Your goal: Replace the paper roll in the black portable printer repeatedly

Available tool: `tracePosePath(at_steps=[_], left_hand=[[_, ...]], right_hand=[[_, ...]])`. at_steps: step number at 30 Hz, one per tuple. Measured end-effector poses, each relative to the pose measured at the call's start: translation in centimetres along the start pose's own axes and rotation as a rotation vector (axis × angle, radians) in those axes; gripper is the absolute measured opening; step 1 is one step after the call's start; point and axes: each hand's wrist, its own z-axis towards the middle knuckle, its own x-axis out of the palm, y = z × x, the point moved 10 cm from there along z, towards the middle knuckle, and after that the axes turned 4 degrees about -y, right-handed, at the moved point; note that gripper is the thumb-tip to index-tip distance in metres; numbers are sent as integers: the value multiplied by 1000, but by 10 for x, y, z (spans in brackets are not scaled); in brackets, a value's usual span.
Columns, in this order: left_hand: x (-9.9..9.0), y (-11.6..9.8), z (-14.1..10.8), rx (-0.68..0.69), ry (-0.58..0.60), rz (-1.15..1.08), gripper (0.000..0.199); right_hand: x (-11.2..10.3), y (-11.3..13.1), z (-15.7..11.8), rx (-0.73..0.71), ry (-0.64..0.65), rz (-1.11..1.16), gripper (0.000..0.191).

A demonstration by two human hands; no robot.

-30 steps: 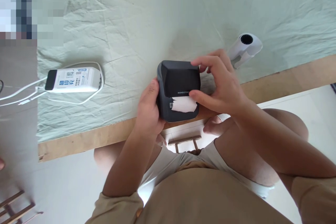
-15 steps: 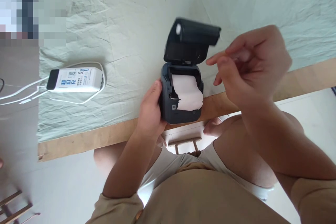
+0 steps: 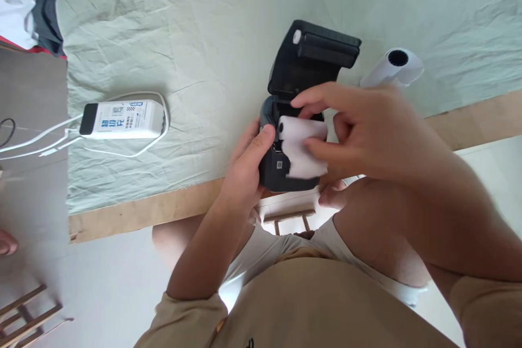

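Note:
A dark portable label printer (image 3: 271,171) is held at the table's front edge, its black lid (image 3: 310,60) swung up. My left hand (image 3: 248,166) grips its left side, thumb on the rim. A small white paper roll (image 3: 299,128) shows in the printer's bay with its dark core end to the left, and a torn paper tail (image 3: 304,163) hangs over the front. My right hand (image 3: 359,125) has thumb and fingers around the roll's right part. Its fingers are partly blurred. Beyond that hand lies another white paper roll (image 3: 377,73) with a black core.
On the left of the green cloth (image 3: 196,43), a white power bank (image 3: 128,118) lies with white cables. Part of another person (image 3: 24,0) shows at the upper left. A wooden edge (image 3: 196,196) runs along the table front, and wooden stool parts (image 3: 32,315) stand on the floor.
My right hand has moved left from beside the lid onto the paper roll in the printer. The roll's core end now shows, and the second roll behind my hand has come into view.

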Motion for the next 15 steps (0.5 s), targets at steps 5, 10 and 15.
tracePosePath(at_steps=[5, 10, 15], left_hand=[[-2, 3, 3, -9, -38, -92, 25], [-6, 6, 5, -14, -44, -94, 30], [-8, 5, 6, 8, -39, -56, 33]], right_hand=[[-40, -44, -10, 169, -460, 433, 37], [-19, -78, -7, 136, -373, 130, 25], [-3, -64, -10, -57, -280, -234, 20]])
